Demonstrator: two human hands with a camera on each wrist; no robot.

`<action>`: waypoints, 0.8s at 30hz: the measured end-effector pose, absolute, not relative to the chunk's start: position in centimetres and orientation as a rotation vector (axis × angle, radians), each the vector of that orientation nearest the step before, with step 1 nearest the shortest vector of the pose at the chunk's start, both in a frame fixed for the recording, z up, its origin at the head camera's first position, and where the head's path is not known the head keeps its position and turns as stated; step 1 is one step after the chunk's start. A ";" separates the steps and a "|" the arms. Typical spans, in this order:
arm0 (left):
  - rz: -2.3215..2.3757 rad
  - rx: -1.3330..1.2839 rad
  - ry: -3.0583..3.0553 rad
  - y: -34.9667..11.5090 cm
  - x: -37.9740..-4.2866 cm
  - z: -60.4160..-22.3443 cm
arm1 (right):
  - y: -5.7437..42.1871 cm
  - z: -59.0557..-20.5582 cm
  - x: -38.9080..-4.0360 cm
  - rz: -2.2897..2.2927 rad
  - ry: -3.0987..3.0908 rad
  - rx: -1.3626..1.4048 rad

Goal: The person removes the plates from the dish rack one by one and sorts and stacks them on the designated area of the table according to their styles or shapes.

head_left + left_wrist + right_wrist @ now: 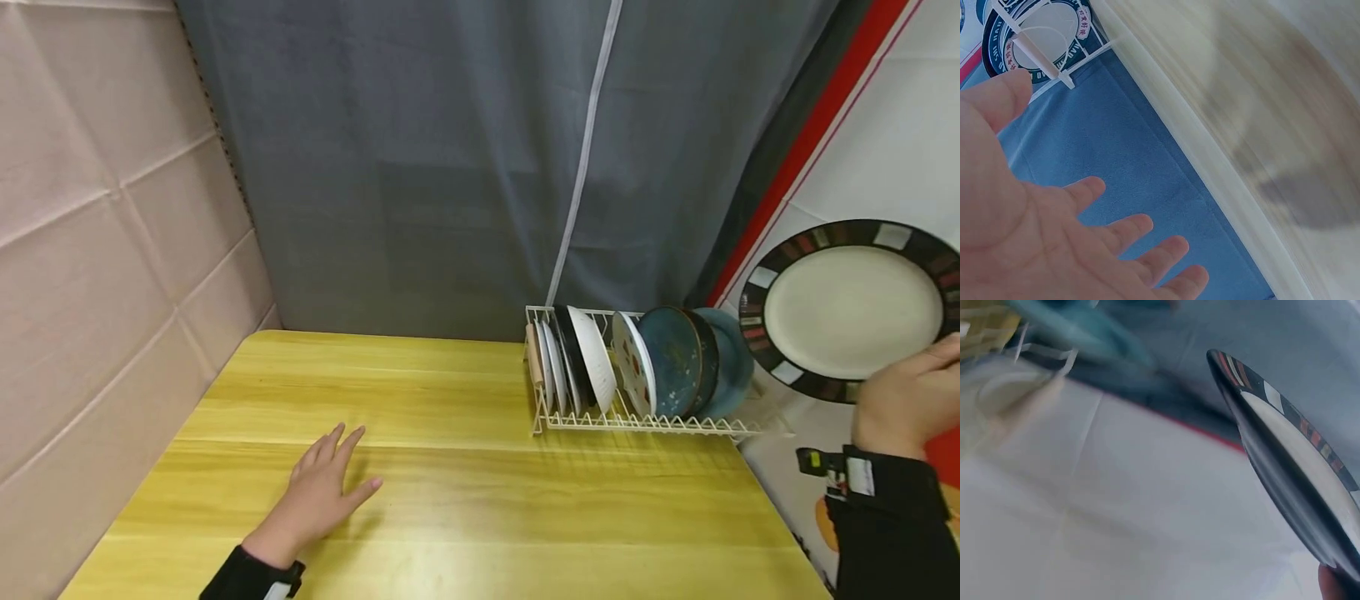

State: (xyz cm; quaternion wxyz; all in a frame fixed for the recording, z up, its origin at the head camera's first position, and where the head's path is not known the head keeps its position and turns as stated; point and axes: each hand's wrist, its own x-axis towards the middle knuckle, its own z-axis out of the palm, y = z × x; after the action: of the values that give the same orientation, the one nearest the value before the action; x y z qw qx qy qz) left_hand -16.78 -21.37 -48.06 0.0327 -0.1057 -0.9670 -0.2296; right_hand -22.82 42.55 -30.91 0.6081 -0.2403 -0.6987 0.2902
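My right hand (906,402) grips the lower edge of an oval plate (855,308) with a cream middle and a dark, patterned rim. It holds the plate up at the far right, beside the dish rack. In the right wrist view the plate (1285,469) is seen nearly edge-on, with a fingertip (1330,584) at its lower rim. My left hand (318,492) hovers over the left part of the table, fingers spread and holding nothing. The left wrist view shows its open palm (1054,244).
A white wire dish rack (645,425) stands at the table's back right corner. Upright in it are several plates and bowls, among them a white bowl (592,358) and a blue bowl (667,362). A grey curtain (420,167) hangs behind the wooden table (450,500).
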 end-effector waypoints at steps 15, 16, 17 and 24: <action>-0.794 -0.351 -2.941 -19.9 -17.3 -47.9 | 32.9 -35.8 -22.9 0.985 -1.563 -0.296; -0.794 -0.351 -2.938 -19.8 -17.3 -47.9 | 32.3 -36.2 -22.8 0.999 -1.567 -0.281; -0.799 -0.352 -2.937 -19.6 -17.3 -47.9 | 31.8 -36.5 -22.7 1.014 -1.577 -0.277; -0.852 -0.389 -2.913 -18.7 -17.8 -48.0 | 27.5 -39.0 -22.1 1.146 -1.651 -0.200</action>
State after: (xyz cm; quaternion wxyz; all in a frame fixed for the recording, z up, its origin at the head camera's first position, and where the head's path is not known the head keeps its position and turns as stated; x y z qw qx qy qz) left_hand -17.84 -18.66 -47.97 0.0405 -0.1271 -0.9512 -0.2783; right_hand -22.07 27.52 -38.96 0.5319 -0.0839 -0.6921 0.4806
